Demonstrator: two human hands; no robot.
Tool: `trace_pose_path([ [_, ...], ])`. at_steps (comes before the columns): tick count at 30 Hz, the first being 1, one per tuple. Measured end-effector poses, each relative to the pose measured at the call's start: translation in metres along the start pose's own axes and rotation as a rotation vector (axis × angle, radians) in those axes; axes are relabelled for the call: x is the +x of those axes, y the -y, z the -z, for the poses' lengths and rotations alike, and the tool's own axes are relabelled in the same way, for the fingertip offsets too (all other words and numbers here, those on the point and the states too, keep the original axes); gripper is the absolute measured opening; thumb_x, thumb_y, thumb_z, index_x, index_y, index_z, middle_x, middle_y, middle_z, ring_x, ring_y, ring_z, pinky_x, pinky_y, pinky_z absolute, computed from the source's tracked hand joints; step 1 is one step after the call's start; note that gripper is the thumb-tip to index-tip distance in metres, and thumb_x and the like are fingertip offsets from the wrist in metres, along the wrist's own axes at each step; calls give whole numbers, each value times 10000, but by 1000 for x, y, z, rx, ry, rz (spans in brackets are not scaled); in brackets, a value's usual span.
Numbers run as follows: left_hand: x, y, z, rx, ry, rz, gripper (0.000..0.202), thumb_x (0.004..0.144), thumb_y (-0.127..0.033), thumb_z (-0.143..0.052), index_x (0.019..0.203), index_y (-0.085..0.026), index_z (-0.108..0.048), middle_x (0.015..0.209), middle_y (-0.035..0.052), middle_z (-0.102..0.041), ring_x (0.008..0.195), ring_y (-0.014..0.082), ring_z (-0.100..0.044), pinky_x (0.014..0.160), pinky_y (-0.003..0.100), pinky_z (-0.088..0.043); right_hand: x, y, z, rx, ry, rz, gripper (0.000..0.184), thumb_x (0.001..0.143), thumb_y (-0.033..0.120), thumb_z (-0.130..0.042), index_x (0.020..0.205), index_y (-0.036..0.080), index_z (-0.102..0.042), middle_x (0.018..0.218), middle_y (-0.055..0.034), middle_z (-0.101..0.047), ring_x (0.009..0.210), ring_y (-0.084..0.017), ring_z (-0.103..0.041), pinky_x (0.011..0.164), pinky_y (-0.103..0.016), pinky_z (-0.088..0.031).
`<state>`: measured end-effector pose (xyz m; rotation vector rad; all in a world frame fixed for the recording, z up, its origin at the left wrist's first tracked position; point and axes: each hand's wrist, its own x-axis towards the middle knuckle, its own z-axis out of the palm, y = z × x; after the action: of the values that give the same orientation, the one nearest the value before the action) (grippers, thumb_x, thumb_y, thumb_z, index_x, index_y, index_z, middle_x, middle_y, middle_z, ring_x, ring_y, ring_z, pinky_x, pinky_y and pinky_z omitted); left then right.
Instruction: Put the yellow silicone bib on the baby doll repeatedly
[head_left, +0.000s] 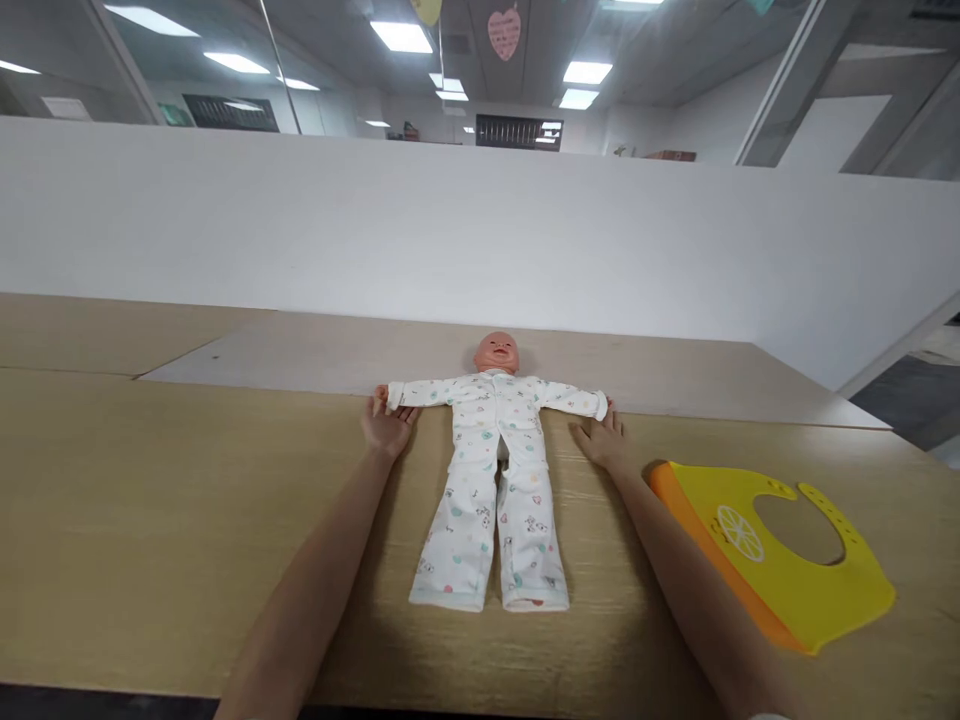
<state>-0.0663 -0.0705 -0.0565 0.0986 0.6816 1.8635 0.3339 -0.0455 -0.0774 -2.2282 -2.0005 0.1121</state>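
A baby doll [498, 352] lies on its back on the table, arms stretched out sideways. It wears a white patterned top [496, 405] and white patterned trousers [466, 535], whose legs hide its feet. At the cuff on the picture's left, my left hand [386, 430] is turned partly palm up, with its fingers around the end of the doll's arm. My right hand [606, 442] rests by the opposite cuff, fingers spread and thumb apart, its fingertips at the doll's small hand. Whether those fingertips press on the cuff is unclear.
Right of my right forearm lies a yellow bib [795, 590] with an orange edge and a lemon-slice print. The wooden table [187, 540] meets a low white partition [375, 230] at the back, with glass above it. A pink paper heart [504, 34] hangs there.
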Motion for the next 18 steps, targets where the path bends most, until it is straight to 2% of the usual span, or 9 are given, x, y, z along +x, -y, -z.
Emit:
trace_pose_path([
  [3,6,-3,-1,75,-52,-34,328,954,-489,-387,883,-225,-567,883,61,-677,902,203,-673,887,376,-546,-1,0,1,2,9,-11,811,954,612,-314,1590,130,-168,1621,-175,-7,1518,-359,-120,1245,-465,-167],
  [6,14,-8,1,128,-60,-100,370,970,-486,-391,822,-208,-587,805,46,-653,793,168,-647,779,291,-536,-1,2,4,-4,34,-44,813,954,619,-302,1582,112,-206,1625,-161,5,1520,-357,-109,1247,-458,-168],
  [9,22,-9,3,135,-37,-161,398,1000,-381,-385,701,-193,-568,711,19,-601,679,129,-594,672,243,-493,-2,2,5,-22,25,-73,867,943,637,-310,1580,62,-184,1626,-154,-4,1516,-347,-127,1248,-456,-177],
  [13,29,-3,6,206,39,-254,380,996,-168,-421,654,-173,-585,664,-1,-564,621,92,-541,652,204,-453,-1,-1,4,-4,-3,-109,954,906,680,-352,1587,54,-119,1624,-153,-40,1503,-358,-159,1241,-485,-188],
  [18,31,3,5,266,75,-321,337,967,-189,-538,637,-162,-599,651,0,-553,582,86,-497,616,184,-417,-1,-5,5,40,-4,-109,1010,862,710,-409,1587,66,-125,1621,-160,-62,1499,-372,-159,1236,-514,-176],
])
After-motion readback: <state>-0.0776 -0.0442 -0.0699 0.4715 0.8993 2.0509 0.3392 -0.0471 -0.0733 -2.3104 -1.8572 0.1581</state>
